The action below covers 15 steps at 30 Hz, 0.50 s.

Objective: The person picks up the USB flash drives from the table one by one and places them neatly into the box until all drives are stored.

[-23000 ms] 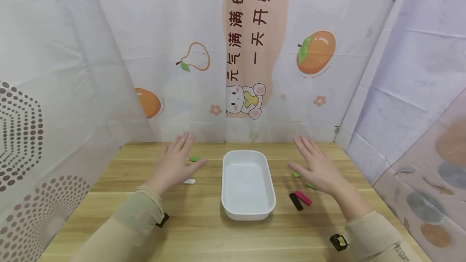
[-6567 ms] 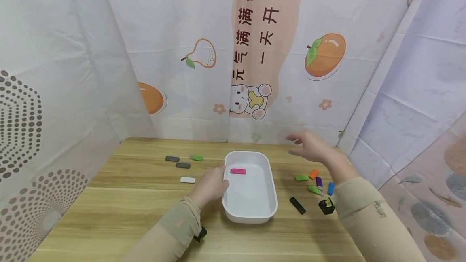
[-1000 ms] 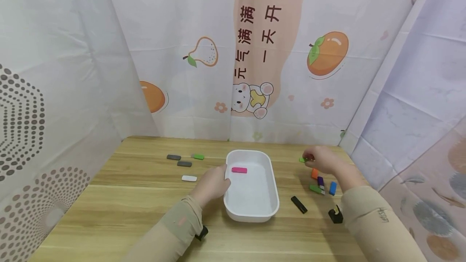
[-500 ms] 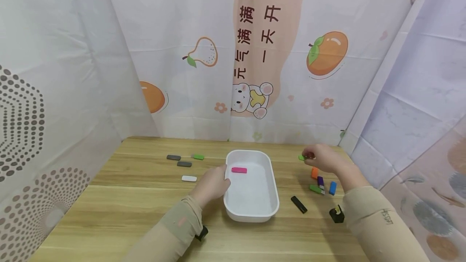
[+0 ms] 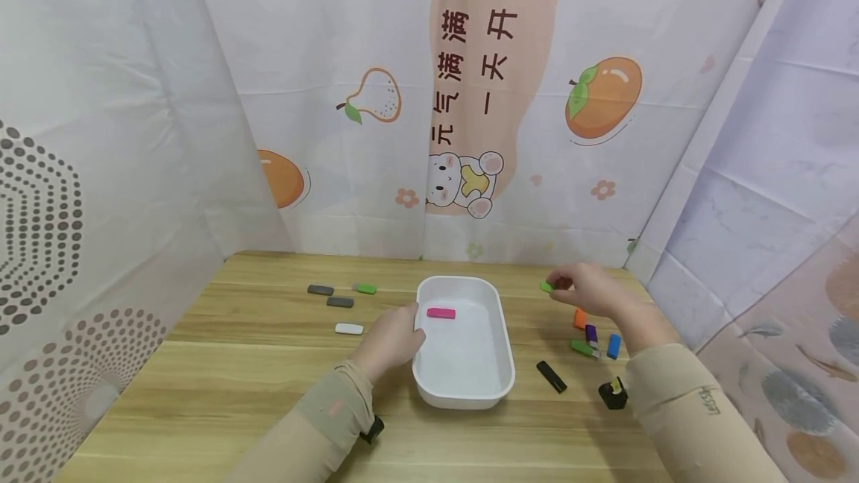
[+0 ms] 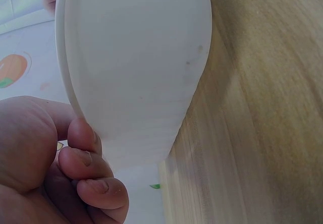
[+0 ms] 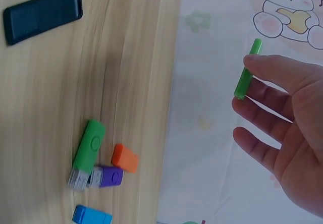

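My left hand [image 5: 392, 341] grips the left rim of a white plastic dish [image 5: 464, 395]. In the left wrist view, curled fingertips [image 6: 88, 163] lie against the dish's rim. Inside the dish is a pink USB stick [image 5: 441, 313], near the left wall. My right hand [image 5: 593, 293] holds a green USB stick [image 7: 247, 75] above the table, to the right of the dish. In the right wrist view the thumb and fingers pinch it, edge-on to the camera; its other two fingers are loosely bent.
Right of the dish lie a black stick [image 5: 552, 376], an orange one [image 5: 580, 318], a purple one [image 5: 591, 335], another green one [image 5: 581, 348] and a blue one [image 5: 614, 346]. To its left lie two dark grey sticks [image 5: 340, 302], a green one [image 5: 365, 289] and a white one [image 5: 349, 329].
Over the last second the right hand has raised the green USB stick and carried it slightly left. Much earlier, the pink stick lay on the table; now it is in the dish. Left hand unmoved lately.
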Each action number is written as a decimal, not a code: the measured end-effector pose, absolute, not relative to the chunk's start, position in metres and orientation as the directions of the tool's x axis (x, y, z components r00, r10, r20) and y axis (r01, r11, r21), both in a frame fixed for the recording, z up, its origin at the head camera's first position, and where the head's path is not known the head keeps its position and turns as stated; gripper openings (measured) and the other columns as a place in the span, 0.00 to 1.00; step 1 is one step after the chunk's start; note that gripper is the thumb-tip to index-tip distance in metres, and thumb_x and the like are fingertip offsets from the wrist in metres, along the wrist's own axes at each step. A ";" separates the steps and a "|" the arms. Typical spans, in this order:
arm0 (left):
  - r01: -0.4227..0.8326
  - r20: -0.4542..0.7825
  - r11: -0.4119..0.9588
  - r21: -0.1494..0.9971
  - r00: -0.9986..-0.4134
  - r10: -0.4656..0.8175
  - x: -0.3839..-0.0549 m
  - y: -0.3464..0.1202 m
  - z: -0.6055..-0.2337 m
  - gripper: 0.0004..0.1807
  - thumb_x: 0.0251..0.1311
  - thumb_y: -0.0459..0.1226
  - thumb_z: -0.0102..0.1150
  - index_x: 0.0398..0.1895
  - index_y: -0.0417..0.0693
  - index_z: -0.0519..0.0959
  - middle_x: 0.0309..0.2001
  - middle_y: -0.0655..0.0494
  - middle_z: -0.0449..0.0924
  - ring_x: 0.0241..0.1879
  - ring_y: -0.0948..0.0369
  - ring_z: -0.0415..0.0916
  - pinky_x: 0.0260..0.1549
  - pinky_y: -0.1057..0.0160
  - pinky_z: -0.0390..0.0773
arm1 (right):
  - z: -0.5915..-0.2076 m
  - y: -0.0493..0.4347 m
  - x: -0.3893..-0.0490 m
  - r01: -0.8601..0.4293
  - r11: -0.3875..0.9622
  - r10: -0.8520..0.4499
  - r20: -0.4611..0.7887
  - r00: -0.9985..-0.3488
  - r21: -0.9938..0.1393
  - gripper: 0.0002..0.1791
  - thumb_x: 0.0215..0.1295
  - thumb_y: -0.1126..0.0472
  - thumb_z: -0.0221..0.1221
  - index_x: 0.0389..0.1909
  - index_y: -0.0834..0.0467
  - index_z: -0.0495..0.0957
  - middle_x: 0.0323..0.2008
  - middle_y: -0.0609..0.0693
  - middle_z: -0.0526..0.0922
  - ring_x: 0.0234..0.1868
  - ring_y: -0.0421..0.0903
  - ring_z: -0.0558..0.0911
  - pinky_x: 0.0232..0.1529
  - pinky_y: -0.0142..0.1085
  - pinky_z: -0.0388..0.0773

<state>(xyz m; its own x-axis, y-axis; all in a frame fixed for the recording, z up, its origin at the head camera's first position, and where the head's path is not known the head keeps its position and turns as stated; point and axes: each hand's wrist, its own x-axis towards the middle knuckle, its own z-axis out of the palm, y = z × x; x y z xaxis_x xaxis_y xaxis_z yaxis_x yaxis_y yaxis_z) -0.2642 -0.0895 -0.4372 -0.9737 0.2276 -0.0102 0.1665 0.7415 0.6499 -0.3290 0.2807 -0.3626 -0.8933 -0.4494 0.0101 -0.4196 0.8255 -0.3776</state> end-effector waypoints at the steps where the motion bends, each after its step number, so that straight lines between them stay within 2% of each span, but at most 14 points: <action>1: 0.165 -0.011 0.741 0.651 -0.974 0.227 -0.264 -0.090 -0.437 0.28 0.70 0.34 0.56 0.71 0.32 0.68 0.53 0.42 0.81 0.26 0.59 0.75 0.23 0.61 0.75 | -0.362 0.279 -0.329 -0.421 0.823 -0.452 0.012 -0.892 -0.382 0.10 0.69 0.58 0.65 0.47 0.57 0.85 0.39 0.45 0.84 0.43 0.47 0.81 0.47 0.47 0.80; 9: 0.160 -0.017 0.743 0.650 -0.974 0.225 -0.263 -0.090 -0.437 0.28 0.70 0.35 0.56 0.71 0.33 0.68 0.53 0.41 0.81 0.26 0.59 0.75 0.24 0.61 0.76 | -0.363 0.262 -0.330 -0.446 0.801 -0.467 0.048 -0.883 -0.400 0.10 0.67 0.61 0.66 0.46 0.59 0.85 0.39 0.46 0.85 0.43 0.47 0.82 0.46 0.46 0.82; 15: 0.180 -0.002 0.742 0.646 -0.971 0.238 -0.264 -0.090 -0.437 0.25 0.70 0.34 0.56 0.68 0.34 0.71 0.49 0.46 0.82 0.30 0.59 0.76 0.27 0.62 0.77 | -0.365 0.252 -0.333 -0.446 0.796 -0.468 0.052 -0.882 -0.408 0.10 0.67 0.61 0.66 0.47 0.58 0.85 0.39 0.45 0.85 0.43 0.46 0.82 0.46 0.45 0.82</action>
